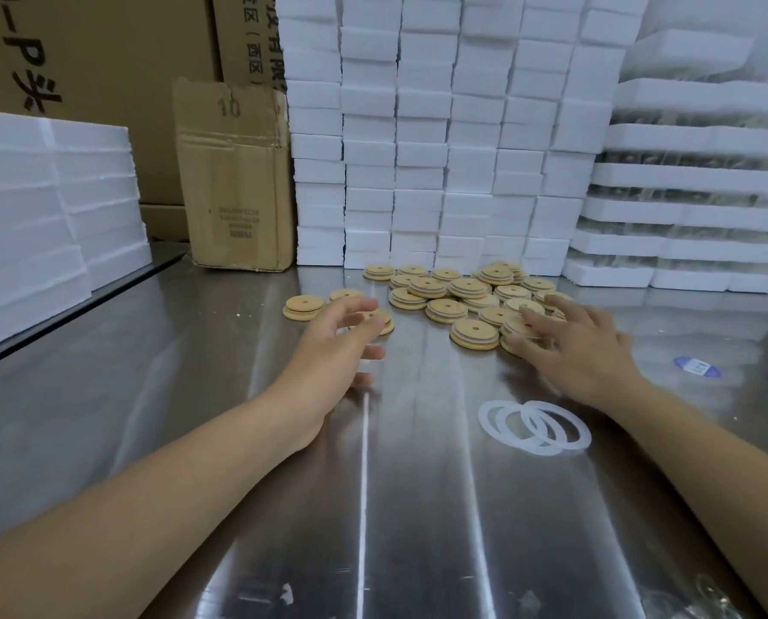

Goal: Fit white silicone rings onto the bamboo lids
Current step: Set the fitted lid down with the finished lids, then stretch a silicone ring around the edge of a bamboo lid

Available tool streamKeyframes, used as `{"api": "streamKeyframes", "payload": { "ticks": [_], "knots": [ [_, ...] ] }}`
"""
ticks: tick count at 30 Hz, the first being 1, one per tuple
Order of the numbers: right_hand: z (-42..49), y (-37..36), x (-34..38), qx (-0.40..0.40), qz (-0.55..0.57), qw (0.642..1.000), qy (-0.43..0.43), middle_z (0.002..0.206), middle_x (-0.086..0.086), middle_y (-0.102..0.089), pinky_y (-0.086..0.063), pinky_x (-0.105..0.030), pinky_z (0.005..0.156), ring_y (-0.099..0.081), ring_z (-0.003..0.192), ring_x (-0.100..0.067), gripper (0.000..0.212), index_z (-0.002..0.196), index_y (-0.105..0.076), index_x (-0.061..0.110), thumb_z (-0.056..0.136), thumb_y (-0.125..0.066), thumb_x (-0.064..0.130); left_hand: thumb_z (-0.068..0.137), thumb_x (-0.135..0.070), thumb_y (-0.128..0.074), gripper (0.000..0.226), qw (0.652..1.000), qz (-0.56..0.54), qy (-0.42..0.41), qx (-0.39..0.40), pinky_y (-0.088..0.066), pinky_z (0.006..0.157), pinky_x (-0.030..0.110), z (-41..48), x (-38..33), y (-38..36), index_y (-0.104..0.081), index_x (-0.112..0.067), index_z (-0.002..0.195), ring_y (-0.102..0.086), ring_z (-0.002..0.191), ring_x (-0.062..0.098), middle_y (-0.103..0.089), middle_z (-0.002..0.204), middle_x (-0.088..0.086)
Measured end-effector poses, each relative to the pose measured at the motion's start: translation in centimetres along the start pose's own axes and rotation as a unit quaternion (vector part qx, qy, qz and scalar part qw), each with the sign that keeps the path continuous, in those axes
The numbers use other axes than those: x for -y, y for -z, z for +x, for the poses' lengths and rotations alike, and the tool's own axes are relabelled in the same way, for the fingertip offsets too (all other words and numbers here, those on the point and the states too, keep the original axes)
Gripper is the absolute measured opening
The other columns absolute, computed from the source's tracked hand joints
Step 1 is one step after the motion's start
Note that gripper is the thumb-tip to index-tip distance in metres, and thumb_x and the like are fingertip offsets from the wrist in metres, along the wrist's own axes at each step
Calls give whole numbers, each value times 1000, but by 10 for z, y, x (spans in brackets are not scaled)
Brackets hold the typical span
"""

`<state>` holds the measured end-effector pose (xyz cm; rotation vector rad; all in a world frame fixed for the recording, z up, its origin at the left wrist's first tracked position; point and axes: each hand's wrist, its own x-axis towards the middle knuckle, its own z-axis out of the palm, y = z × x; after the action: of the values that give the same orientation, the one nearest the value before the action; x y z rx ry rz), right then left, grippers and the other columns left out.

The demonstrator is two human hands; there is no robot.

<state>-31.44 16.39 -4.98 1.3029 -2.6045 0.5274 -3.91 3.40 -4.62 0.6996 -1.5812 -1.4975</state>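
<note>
A pile of several round bamboo lids (462,290), each with a centre hole, lies on the steel table (194,395) in front of the foam stacks. Three white silicone rings (534,426) lie overlapping on the table, near my right wrist. My left hand (333,346) hovers with relaxed, spread fingers over a lid (379,321) at the pile's left side and holds nothing. My right hand (569,346) reaches into the pile's right side, its fingers spread over a lid (513,330). Whether it grips that lid is blurred. One lid (304,307) lies apart at the left.
Stacks of white foam blocks (440,149) wall off the back of the table. A worn cardboard box (234,180) stands at the back left, beside more foam slabs (51,216). A small blue-and-white label (697,365) lies at the right.
</note>
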Motion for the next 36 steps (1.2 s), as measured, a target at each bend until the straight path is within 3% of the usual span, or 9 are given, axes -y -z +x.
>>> {"api": "streamKeyframes", "payload": {
  "ticks": [2,4,9,14,18,21,28,32,36],
  "knots": [
    [-1,-1,-2,17,-7,1000,-1,174,10,-23,-18,-57,123,-14,159,-29,68,157,-36,55,94,-41,81,106,-30,-64,13,998,53,-16,-8,-58,63,30,1,0,2,-73,-33,116,-73,94,18,-66,128,-5],
    [0,2,-1,-34,29,999,16,165,3,-41,-29,-57,118,-30,152,-32,64,153,-44,50,94,-49,75,106,-28,-64,13,992,116,-44,-18,-55,74,32,3,2,5,-74,-34,112,-70,99,16,-64,133,-3],
    [-4,11,6,-100,88,990,35,94,7,-72,-48,-44,88,-65,99,-30,32,106,-65,29,94,-55,56,103,-21,-68,14,980,175,-83,-46,-45,55,14,9,2,12,-76,-32,104,-61,83,4,-55,135,-7],
    [-6,8,7,-23,79,996,35,144,-8,-64,-35,-47,118,-51,138,-31,51,152,-48,31,102,-53,43,102,-16,-68,21,974,194,-99,-60,-41,48,8,13,5,15,-76,-34,97,-59,64,-6,-53,122,-14],
    [-7,10,9,-42,106,993,35,142,-5,-67,-40,-48,115,-55,135,-33,53,149,-51,30,98,-60,44,101,-13,-67,20,942,298,-146,-55,-41,73,4,18,5,26,-76,-30,103,-64,93,0,-55,122,-13],
    [-8,8,7,-35,109,993,15,139,-2,-68,-42,-48,113,-59,132,-30,53,146,-52,31,97,-62,47,101,-14,-64,25,903,399,-152,-59,-40,95,24,30,9,41,-71,-30,119,-57,116,11,-53,131,-12],
    [-10,0,4,-4,75,997,-7,136,0,-68,-46,-48,105,-60,126,-30,55,144,-53,30,95,-66,53,101,-56,-55,72,832,551,20,-62,-27,126,53,63,21,44,-31,-31,165,-18,162,28,-22,176,-2],
    [-11,1,4,-15,71,997,-7,136,0,-67,-47,-49,104,-59,126,-30,54,142,-55,31,95,-65,55,101,-72,-41,82,792,604,58,-64,-10,132,55,77,21,40,-29,-24,167,-2,165,31,-11,179,4],
    [-6,5,4,-46,76,996,24,129,0,-70,-50,-47,102,-61,121,-29,43,133,-65,27,94,-67,46,98,-54,-54,62,782,611,-35,-116,-26,127,50,75,23,40,-50,-16,147,-25,158,33,-41,163,9]
  ]
}}
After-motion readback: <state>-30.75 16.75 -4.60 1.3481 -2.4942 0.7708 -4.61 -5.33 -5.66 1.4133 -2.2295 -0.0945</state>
